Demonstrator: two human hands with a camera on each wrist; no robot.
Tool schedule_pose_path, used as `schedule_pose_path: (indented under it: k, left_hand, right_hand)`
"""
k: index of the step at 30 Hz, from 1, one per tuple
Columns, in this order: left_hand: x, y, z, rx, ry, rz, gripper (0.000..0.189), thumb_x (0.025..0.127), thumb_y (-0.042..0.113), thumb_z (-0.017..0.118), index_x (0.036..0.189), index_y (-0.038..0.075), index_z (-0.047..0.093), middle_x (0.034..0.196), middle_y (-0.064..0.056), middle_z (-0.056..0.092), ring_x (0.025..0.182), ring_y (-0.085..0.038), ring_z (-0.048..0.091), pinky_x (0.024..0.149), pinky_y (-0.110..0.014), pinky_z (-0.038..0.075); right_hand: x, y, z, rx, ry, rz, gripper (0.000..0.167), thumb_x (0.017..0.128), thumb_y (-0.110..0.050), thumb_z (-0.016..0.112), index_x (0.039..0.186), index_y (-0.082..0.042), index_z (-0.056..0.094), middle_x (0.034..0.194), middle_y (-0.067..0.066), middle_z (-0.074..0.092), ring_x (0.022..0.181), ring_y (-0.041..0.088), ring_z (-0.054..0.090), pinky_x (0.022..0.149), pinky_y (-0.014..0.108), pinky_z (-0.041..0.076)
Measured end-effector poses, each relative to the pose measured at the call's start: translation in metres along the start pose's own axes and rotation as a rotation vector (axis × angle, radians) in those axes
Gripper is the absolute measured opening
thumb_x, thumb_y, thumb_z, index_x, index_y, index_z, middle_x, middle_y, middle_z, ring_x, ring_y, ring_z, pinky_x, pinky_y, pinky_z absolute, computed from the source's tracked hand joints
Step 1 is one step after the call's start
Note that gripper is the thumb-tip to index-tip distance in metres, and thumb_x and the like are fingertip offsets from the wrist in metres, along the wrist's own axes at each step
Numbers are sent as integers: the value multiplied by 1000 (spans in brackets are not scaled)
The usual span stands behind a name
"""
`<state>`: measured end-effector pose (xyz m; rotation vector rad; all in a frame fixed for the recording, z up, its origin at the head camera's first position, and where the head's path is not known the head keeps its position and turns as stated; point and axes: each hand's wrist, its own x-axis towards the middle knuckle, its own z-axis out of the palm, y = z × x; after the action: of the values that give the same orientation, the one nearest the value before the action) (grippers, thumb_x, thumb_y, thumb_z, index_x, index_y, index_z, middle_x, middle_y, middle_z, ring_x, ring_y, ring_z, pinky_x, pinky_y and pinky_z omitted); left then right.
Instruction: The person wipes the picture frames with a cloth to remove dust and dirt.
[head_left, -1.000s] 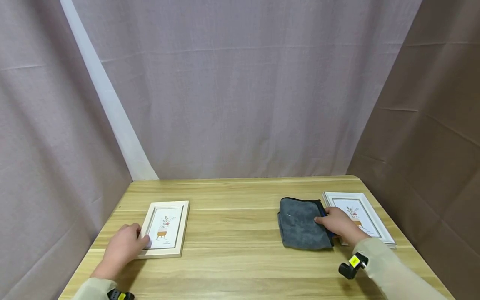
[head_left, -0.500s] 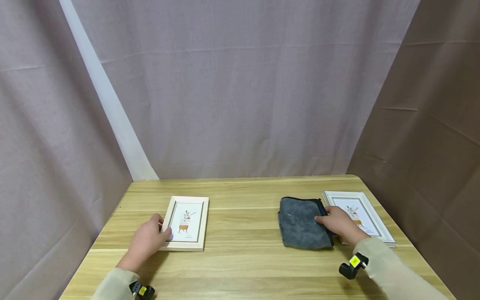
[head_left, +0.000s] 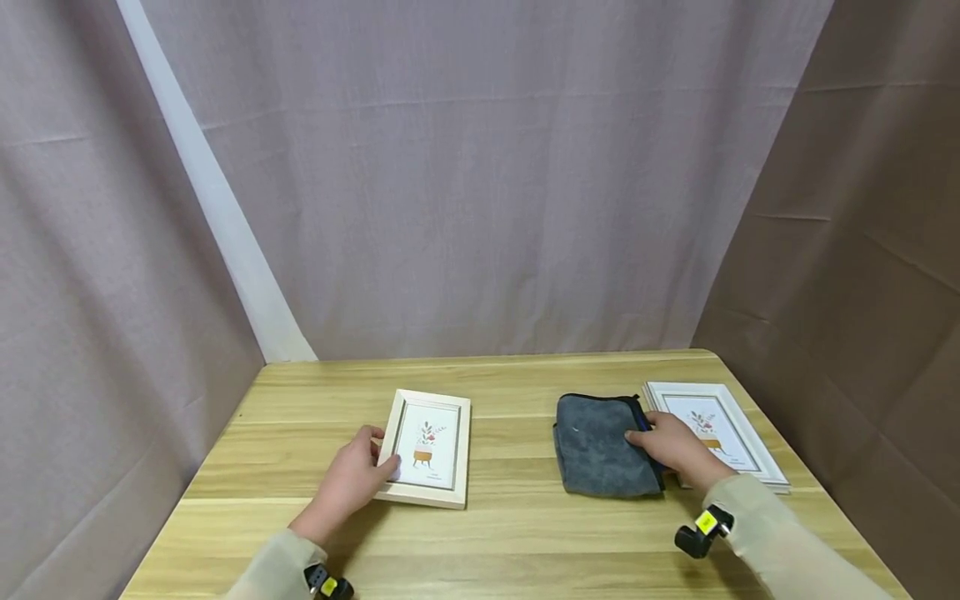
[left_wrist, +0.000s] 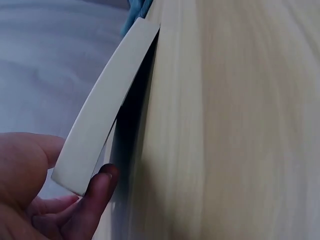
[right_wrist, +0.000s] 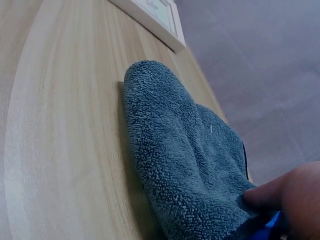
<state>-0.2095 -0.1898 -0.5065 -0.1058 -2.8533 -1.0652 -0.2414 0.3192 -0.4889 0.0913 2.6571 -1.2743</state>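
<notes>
My left hand holds a cream picture frame by its left edge, thumb on top and fingers beneath. The frame shows a print of a plant in an orange pot. In the left wrist view its gripped edge is raised off the tabletop, so it sits tilted. My right hand pinches the right edge of a folded grey-blue cloth with dark trim. That cloth's fluffy surface fills much of the right wrist view, with a thumb pressed on it. Most right-hand fingers are hidden.
White picture frames, apparently stacked, lie at the table's right edge, partly behind my right hand. The wooden table ends at grey curtains behind and a brown curtain on the right.
My left hand has carried the cream picture frame rightward, toward the table's middle and nearer the cloth. My right hand and the cloth have hardly moved.
</notes>
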Motion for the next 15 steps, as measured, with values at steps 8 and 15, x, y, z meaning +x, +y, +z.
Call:
schedule_pose_path:
  k: [8, 15]
  left_hand:
    - [-2, 20, 24, -123, -92, 55, 61, 98, 21, 83, 144, -11, 59, 90, -3, 69, 79, -14, 61, 74, -35, 55]
    - [-10, 25, 37, -318, -232, 62, 72, 100, 17, 80, 155, -14, 45, 103, -10, 66, 73, -18, 63, 54, -32, 59]
  right_hand:
    - [0, -4, 6, -2, 5, -13, 62, 110, -23, 65, 148, 21, 43, 131, 37, 61, 104, 38, 67, 82, 49, 60]
    - [0, -4, 12, 11, 9, -18, 71, 108, -23, 68, 153, 21, 37, 139, 42, 55, 116, 50, 63, 92, 58, 58]
